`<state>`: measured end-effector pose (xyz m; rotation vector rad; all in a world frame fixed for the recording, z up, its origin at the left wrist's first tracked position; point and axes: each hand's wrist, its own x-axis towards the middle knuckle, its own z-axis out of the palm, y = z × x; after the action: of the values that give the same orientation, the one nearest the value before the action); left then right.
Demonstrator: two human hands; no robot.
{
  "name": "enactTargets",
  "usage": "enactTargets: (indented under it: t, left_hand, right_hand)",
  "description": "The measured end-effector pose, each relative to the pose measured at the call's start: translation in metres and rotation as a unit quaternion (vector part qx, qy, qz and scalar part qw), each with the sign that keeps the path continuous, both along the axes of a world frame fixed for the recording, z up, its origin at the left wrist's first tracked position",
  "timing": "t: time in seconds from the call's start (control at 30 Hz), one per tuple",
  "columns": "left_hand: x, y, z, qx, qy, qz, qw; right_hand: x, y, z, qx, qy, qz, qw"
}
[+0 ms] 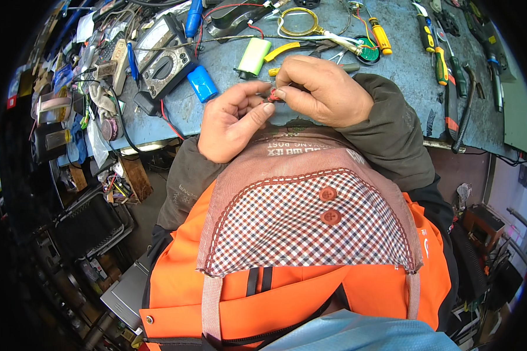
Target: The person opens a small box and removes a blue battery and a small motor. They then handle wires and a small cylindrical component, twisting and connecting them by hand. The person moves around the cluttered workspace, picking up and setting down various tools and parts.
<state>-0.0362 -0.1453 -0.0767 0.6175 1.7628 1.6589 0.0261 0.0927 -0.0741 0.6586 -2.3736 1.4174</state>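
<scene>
Red wire end (273, 96) is sitting pinched between your left hand (233, 121) and right hand (324, 90), both grips clenching it above the blue worktop (404, 64). You are working mid-job; cylindrical blue cell (202, 83) and multimeter (165, 64) are lying untouched nearby.

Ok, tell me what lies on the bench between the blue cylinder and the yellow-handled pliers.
In the head view, a pale green cylindrical cell lies between the blue cylinder and the yellow-handled pliers, tilted, on the blue bench.
</scene>
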Motion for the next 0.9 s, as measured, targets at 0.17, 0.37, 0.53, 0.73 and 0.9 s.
enactTargets:
  t: [0.17,0.37,0.53,0.73,0.9]
  left_hand:
    - [-0.005,-0.005,0.006,-0.037,0.095,-0.079,0.992]
    - [-0.008,-0.004,0.009,-0.023,0.192,-0.118,0.974]
    - [-0.006,-0.001,0.011,-0.002,0.257,-0.094,0.962]
    - [-0.006,-0.002,0.014,-0.024,0.223,-0.091,0.97]
    - [-0.007,-0.002,0.016,-0.044,0.211,-0.098,0.972]
  right_hand:
    - [0.006,0.003,0.015,0.013,-0.038,0.027,0.999]
    - [0.003,0.005,0.004,-0.003,-0.043,0.076,0.996]
    - [0.002,0.009,0.009,0.002,-0.063,0.079,0.995]
    - [0.006,0.006,0.012,-0.011,-0.039,0.062,0.997]
    - [0.008,0.004,0.014,0.001,-0.039,0.053,0.998]
